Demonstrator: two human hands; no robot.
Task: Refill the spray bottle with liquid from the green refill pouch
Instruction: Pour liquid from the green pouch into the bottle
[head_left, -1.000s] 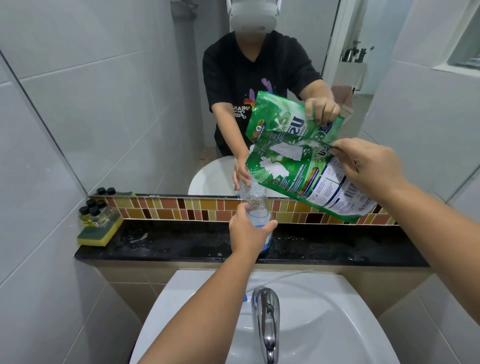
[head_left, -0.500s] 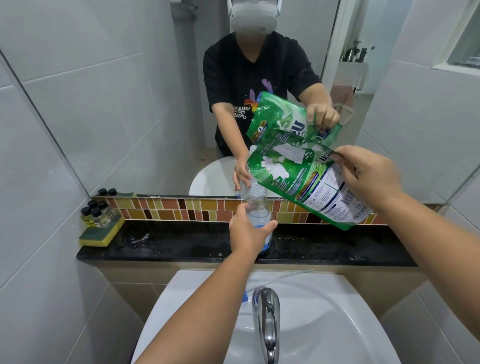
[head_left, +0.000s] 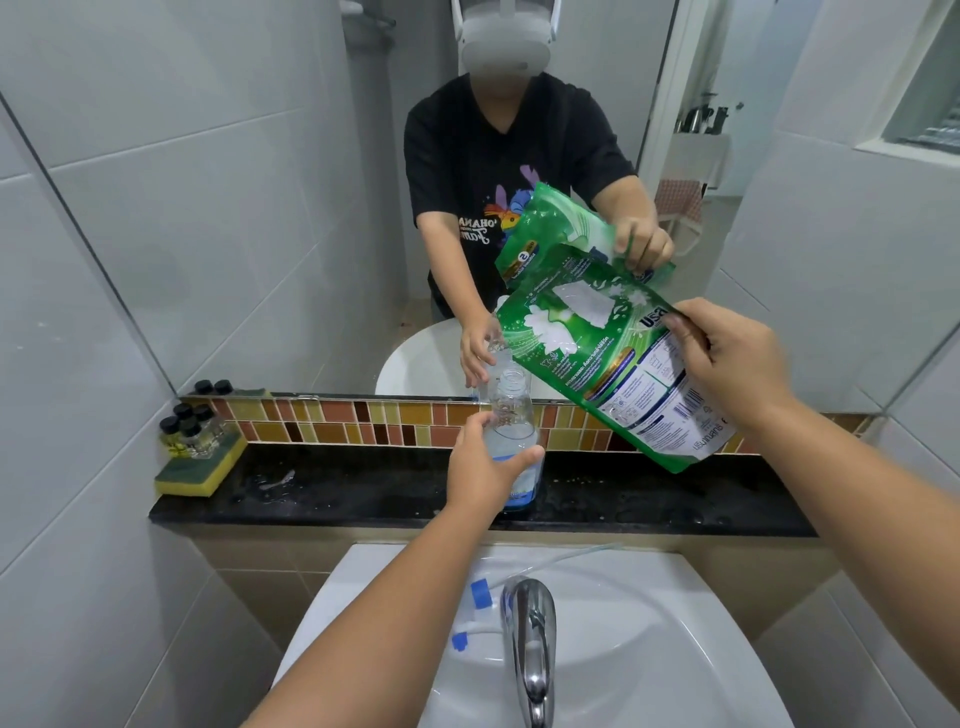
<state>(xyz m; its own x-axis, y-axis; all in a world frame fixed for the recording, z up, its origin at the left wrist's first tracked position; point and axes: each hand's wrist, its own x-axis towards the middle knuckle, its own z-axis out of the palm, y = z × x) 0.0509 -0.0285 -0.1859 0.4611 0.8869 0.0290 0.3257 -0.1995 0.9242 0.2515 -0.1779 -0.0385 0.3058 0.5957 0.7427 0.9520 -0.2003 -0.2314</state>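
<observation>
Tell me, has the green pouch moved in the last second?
Yes. The green refill pouch has tipped steeper: its far end has swung up against the tile strip, its low corner staying over the spray bottle.

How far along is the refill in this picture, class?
Done: the spray bottle stands uncapped on the black ledge. In hand: the left hand steadies it while the right hand tips the green refill pouch over its neck. Left: filling it, since little liquid shows inside, then refitting the spray head.

We see bare black worktop (head_left: 374, 493) between the sponge (head_left: 200, 470) with its small vials (head_left: 189, 431) and the spray bottle (head_left: 511, 431). The tilted refill pouch (head_left: 597, 353) overhangs the worktop's right; the tap (head_left: 530, 649) blocks the front.
</observation>
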